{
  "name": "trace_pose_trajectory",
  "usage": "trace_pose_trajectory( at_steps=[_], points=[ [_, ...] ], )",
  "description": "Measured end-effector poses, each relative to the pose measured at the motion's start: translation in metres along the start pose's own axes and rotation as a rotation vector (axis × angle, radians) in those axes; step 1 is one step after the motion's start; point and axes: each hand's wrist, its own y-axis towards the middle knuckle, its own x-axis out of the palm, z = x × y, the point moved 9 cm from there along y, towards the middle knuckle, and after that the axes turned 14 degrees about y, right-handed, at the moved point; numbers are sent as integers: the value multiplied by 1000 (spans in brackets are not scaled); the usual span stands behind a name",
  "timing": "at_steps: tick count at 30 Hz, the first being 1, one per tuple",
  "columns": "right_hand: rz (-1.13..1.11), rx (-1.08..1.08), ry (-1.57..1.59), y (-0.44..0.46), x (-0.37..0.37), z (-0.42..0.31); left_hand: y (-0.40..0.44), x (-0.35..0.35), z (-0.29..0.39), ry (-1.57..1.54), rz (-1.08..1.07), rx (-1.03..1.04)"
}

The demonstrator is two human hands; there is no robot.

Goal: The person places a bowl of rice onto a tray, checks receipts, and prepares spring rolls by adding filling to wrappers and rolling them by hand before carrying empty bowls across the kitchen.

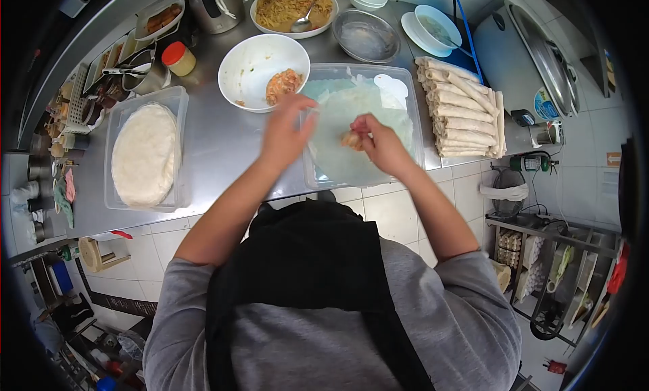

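My right hand (384, 146) is closed around a small lump of orange-pink filling (351, 141), just over a translucent plastic tray (312, 177). A thin whitish wrapper sheet (345, 102) lies on the tray beneath it. My left hand (287, 131), slightly blurred, hovers between the tray and a white bowl (236, 70), with thumb and fingers apart and nothing visible in them. More of the same filling (282, 85) sits against the bowl's right side. Rolled wraps (460, 114) are stacked to the right of the tray.
A plastic box (183, 131) with a stack of round white sheets (144, 154) stands at left. Behind are a red-lidded jar (178, 58), a bowl of shredded filling (287, 9) with a spoon, a metal bowl (366, 36), and a large pot (517, 60) at right.
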Motion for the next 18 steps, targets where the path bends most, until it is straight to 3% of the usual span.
trace_pose_trajectory(
  at_steps=[2, 4, 6, 8, 12, 14, 18],
  points=[
    [87, 61, 3, -17, 4, 34, -14, 55, 14, -35, -145, 67],
    [239, -280, -11, -28, 0, 10, -23, 79, 19, -65, -215, 38],
    [312, -338, -88, -36, -4, 11, -29, 98, 17, -100, -299, 10],
    [287, -477, -293, -41, -1, 13, -30, 104, 20, -41, -283, 111],
    [184, -375, -248, -32, -12, 39, -30, 118, 1, -4, -443, 60],
    [142, -219, -61, -27, -24, 35, -24, 102, 10, 10, -308, 99],
    [125, -322, -184, -23, -25, 31, -17, 100, 49, 232, -231, 271]
  ],
)
